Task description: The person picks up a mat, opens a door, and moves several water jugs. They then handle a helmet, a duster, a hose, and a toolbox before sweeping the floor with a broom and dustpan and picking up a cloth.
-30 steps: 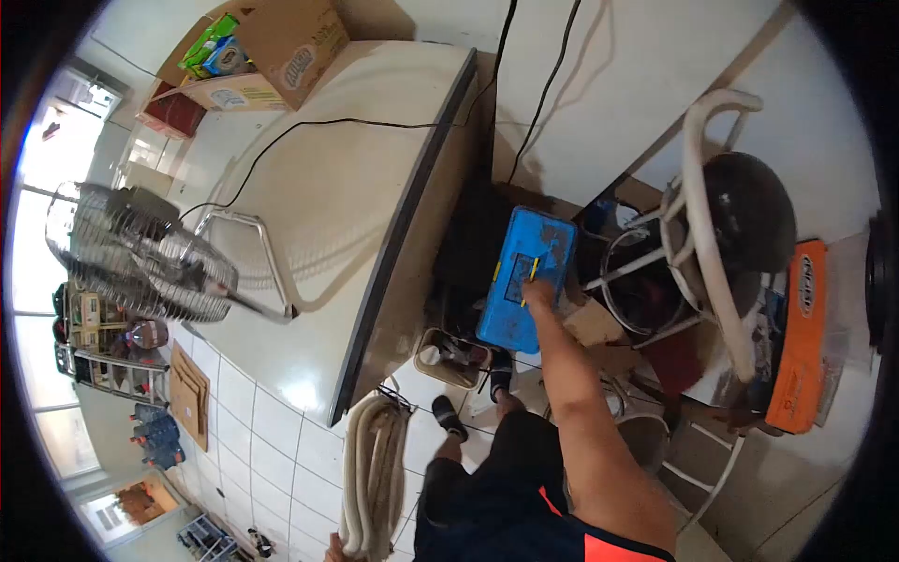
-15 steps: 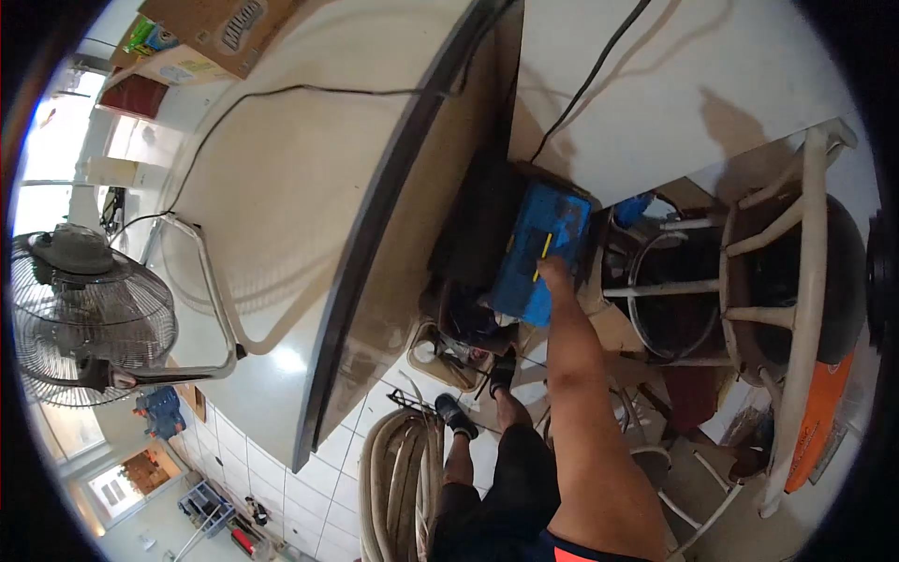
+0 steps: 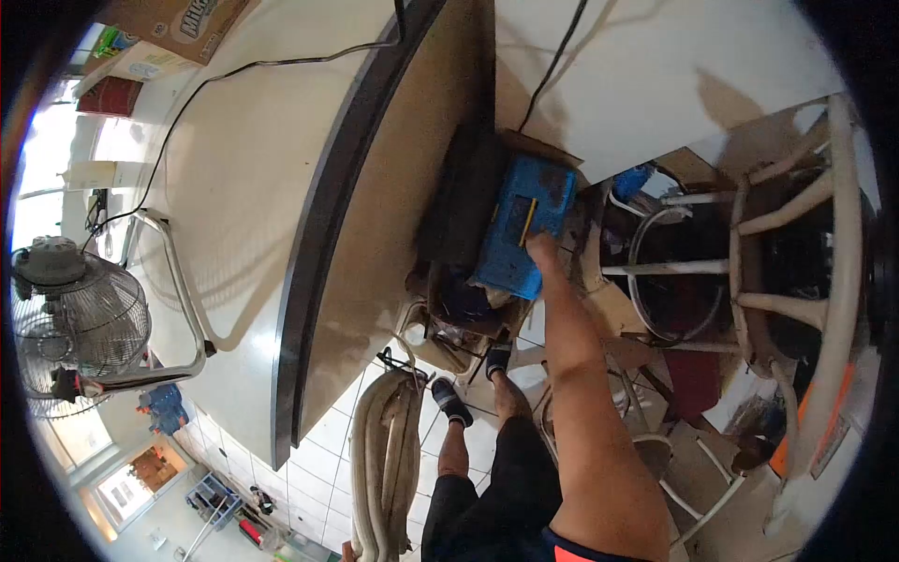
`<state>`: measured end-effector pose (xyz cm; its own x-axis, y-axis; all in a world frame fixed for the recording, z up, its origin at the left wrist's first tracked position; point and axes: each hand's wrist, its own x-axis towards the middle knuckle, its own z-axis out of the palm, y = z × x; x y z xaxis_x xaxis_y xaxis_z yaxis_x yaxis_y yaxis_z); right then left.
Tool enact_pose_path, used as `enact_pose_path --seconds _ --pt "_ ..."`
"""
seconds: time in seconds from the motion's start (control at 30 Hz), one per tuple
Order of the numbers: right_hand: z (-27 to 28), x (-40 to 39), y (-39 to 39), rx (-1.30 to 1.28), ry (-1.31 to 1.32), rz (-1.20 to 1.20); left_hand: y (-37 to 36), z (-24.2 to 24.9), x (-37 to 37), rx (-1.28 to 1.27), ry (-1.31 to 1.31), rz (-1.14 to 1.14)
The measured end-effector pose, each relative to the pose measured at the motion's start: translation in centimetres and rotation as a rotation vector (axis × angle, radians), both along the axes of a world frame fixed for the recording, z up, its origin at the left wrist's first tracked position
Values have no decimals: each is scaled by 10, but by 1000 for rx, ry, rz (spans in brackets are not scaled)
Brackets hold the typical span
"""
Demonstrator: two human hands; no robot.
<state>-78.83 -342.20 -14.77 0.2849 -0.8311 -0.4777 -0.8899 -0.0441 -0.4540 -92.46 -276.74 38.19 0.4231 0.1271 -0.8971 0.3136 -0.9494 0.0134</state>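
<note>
My right hand [image 3: 540, 247] reaches far forward to a blue toolbox [image 3: 554, 178]. Its fingers look curled at the lower end of a yellow bar [image 3: 530, 217], which seems to be the toolbox's handle; how they grip it is too small to see clearly. Upright below me hangs or stands a long coil of whitish wrapped tubing [image 3: 384, 459]. Only a few fingers of my left hand [image 3: 348, 551] show, at the bottom edge of the view, wrapped against the coil's left side; the rest is hidden.
A counter edge [image 3: 314, 253] runs along the left, with a fan [image 3: 80, 323] beyond it. Stacked stools [image 3: 791, 309] crowd the right. A dark case [image 3: 464, 197] stands beside the toolbox, and a bin of odds and ends [image 3: 435, 347] is near my feet.
The tubing coil has shifted and turned, now narrower and higher in view, with fingers visible at its lower side. My right hand stays at the toolbox while the whole view shifts slightly.
</note>
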Motion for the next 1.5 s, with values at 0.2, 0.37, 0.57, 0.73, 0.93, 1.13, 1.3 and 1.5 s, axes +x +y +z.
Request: enact_pose_path --seconds 0.2,0.37,0.57,0.73,0.93,1.13,1.3,1.5 --pt "82 -132 80 83 -17 289 24 -7 27 -169 -73 -277" --pt "88 -301 185 12 227 621 -49 37 88 -198 -132 -444" --pt "147 -433 290 233 41 -42 -59 79 100 -395 -163 -646" --pt "152 -478 359 144 -17 -122 -67 112 93 -672 -223 -704" --pt "264 -479 408 335 -63 -371 -104 144 83 -795 -236 -783" --pt "246 -498 419 -27 -39 -271 -198 167 81 -990 -234 -884" --pt "275 -497 383 2 4 -172 -269 183 77 -1008 -194 -1048" --pt "406 -461 300 -205 -88 -350 -301 197 72 -961 -159 -1285"
